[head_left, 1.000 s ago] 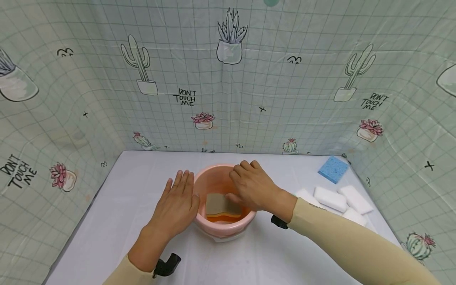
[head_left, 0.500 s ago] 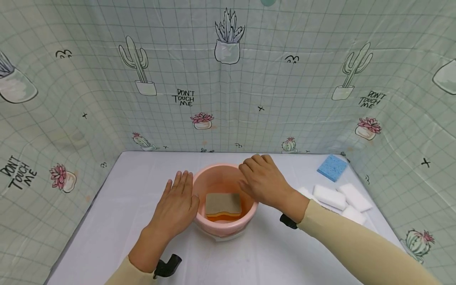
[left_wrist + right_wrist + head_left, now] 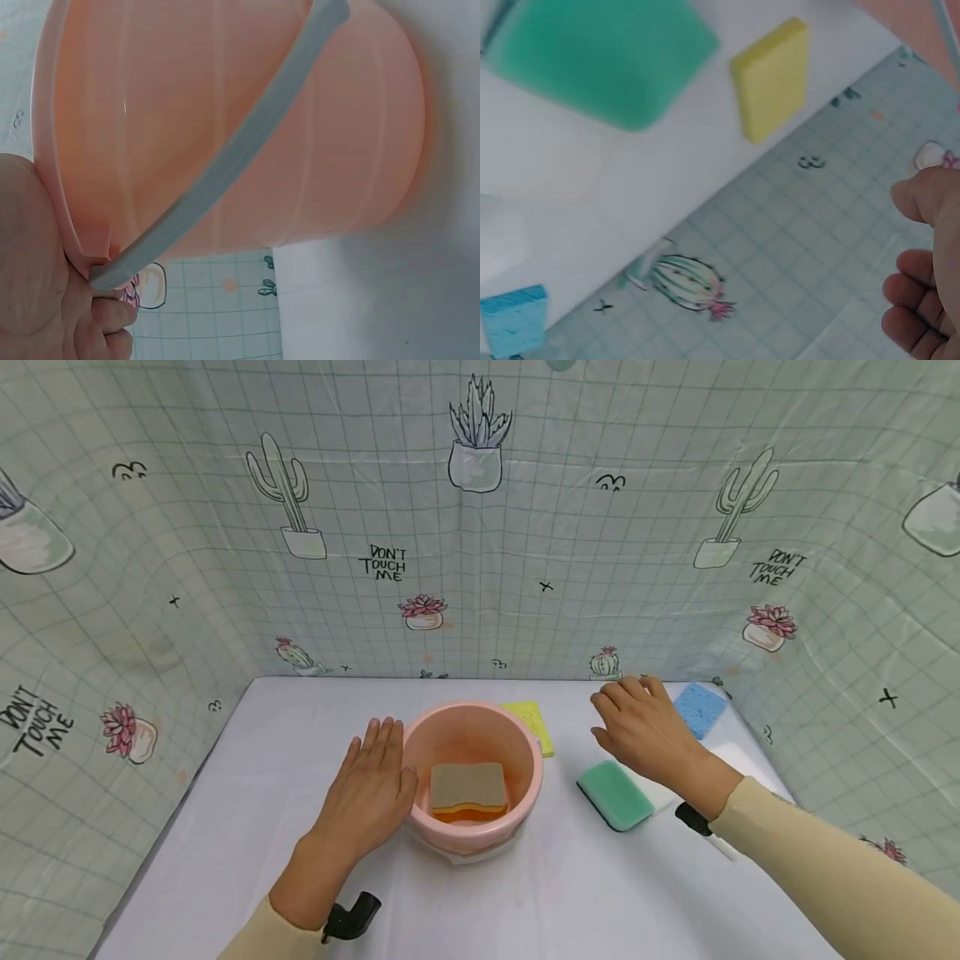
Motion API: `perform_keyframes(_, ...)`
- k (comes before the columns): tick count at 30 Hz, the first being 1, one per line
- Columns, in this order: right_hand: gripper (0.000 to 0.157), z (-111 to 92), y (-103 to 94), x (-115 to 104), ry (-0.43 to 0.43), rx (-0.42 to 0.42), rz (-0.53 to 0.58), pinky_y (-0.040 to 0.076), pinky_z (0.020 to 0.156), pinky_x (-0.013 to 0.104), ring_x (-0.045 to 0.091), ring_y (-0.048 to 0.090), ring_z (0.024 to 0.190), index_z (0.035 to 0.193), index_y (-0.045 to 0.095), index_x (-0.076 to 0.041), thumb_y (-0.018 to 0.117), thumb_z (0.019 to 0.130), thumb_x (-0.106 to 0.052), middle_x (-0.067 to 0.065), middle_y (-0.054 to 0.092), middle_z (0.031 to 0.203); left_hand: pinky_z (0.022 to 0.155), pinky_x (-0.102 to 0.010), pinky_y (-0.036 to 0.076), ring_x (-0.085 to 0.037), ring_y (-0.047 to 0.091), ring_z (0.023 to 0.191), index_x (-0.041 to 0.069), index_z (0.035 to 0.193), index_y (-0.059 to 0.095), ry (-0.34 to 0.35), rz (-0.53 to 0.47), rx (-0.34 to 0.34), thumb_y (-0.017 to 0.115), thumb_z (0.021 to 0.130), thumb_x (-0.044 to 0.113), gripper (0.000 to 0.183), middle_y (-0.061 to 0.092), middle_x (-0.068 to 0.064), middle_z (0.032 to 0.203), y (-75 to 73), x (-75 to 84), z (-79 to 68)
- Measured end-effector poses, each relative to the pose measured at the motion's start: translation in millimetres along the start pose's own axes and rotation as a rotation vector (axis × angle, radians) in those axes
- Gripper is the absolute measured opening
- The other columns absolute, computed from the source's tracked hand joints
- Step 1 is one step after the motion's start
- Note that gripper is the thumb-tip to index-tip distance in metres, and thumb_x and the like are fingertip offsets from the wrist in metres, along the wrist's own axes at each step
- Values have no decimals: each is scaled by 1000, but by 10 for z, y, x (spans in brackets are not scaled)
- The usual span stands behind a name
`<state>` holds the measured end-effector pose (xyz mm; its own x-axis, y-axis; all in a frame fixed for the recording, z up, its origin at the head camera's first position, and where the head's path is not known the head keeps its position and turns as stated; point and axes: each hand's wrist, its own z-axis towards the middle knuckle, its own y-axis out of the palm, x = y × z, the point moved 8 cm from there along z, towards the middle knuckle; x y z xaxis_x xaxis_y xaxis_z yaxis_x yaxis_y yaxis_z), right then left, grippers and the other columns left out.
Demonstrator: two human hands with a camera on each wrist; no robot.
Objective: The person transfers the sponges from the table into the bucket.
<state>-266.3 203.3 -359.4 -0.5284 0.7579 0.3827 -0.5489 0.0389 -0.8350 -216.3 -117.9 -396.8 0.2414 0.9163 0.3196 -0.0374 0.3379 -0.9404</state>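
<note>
A person in beige sleeves [image 3: 817,868] works at a white-covered table [image 3: 247,835]. A pink bucket [image 3: 468,837] stands upright in the middle, with a grey handle [image 3: 217,176]; a tan-and-orange sponge [image 3: 468,785] sits low inside it. The left hand [image 3: 367,797] lies against the bucket's left side at the rim, fingers straight and close together. The right hand [image 3: 645,731] is raised well to the right of the bucket, fingers loosely bent around nothing. Near that hand, a green sponge [image 3: 617,795] lies on the table; white pieces [image 3: 744,762] are partly hidden by the right forearm. A yellow sponge [image 3: 534,727] shows behind the bucket's right edge, and a blue sponge [image 3: 701,710] lies by the table's far right corner. Behind hangs a cactus-print sheet [image 3: 337,485].
</note>
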Motion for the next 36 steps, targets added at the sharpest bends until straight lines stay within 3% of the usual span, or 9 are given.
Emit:
perform_keyframes(5, 50, -315, 88, -9, 38, 49, -27, 51, 84, 55, 38, 62, 95, 101, 61, 3, 79, 88, -42, 17, 67, 100, 131, -59, 17, -42, 20, 161, -9, 162, 29, -2, -4, 1, 40, 110, 26, 63, 30, -26, 169, 2, -6, 0)
perform_keyframes(10, 65, -604, 148, -67, 63, 121, -58, 51, 79, 58, 41, 61, 88, 94, 56, 6, 42, 103, -57, 20, 62, 90, 131, -59, 17, -42, 21, 161, -9, 162, 29, 2, -7, 6, 40, 110, 26, 63, 31, -26, 169, 9, -7, 2)
perform_keyframes(14, 83, -789, 220, -129, 105, 74, -47, 49, 77, 57, 42, 59, 85, 93, 55, 6, 20, 106, -68, 20, 60, 88, 131, -59, 17, -42, 21, 161, -9, 162, 30, 5, -6, 10, 40, 110, 26, 63, 31, -26, 169, 10, -12, 0)
perform_keyframes(17, 79, -919, 307, -197, 135, -22, -43, 48, 78, 56, 41, 58, 86, 93, 55, 5, 38, 101, -72, 19, 59, 88, 131, -59, 18, -42, 21, 161, -9, 162, 29, 7, -7, 12, 40, 110, 26, 63, 31, -26, 169, 11, -16, -2)
perform_keyframes(20, 74, -1029, 396, -261, 165, -116, -36, 47, 79, 54, 38, 55, 84, 89, 54, 2, 64, 88, -71, 16, 56, 84, 131, -59, 18, -42, 21, 161, -9, 162, 30, 8, -10, 13, 40, 110, 26, 63, 31, -26, 169, 11, -16, -1)
perform_keyframes(22, 73, -1075, 448, -288, 186, -154, -33, 45, 78, 52, 35, 52, 81, 85, 52, 0, 75, 80, -69, 13, 52, 80, 131, -59, 18, -41, 20, 161, -9, 162, 29, 3, -14, 9, 41, 110, 26, 64, 30, -25, 169, 16, -20, 1)
perform_keyframes(27, 72, -1125, 576, -299, 236, -238, -32, 40, 71, 48, 30, 45, 74, 77, 50, -4, 75, 81, -71, 9, 44, 73, 131, -59, 18, -41, 20, 161, -8, 162, 29, -10, -30, 3, 41, 109, 26, 64, 30, -25, 170, 16, -29, 1)
perform_keyframes(32, 72, -1145, 693, -263, 308, -327, 6, 38, 68, 45, 28, 45, 73, 78, 55, -3, 72, 84, -73, 7, 46, 72, 131, -59, 18, -41, 20, 161, -9, 162, 29, -10, -53, -1, 41, 110, 25, 63, 30, -26, 169, 13, -26, 1)
perform_keyframes(36, 70, -1116, 728, -259, 322, -296, 21, 36, 66, 44, 28, 44, 72, 81, 56, -2, 73, 84, -70, 7, 45, 72, 131, -59, 17, -40, 19, 162, -9, 162, 29, -10, -53, -6, 40, 110, 25, 63, 29, -25, 170, 19, -27, 5)
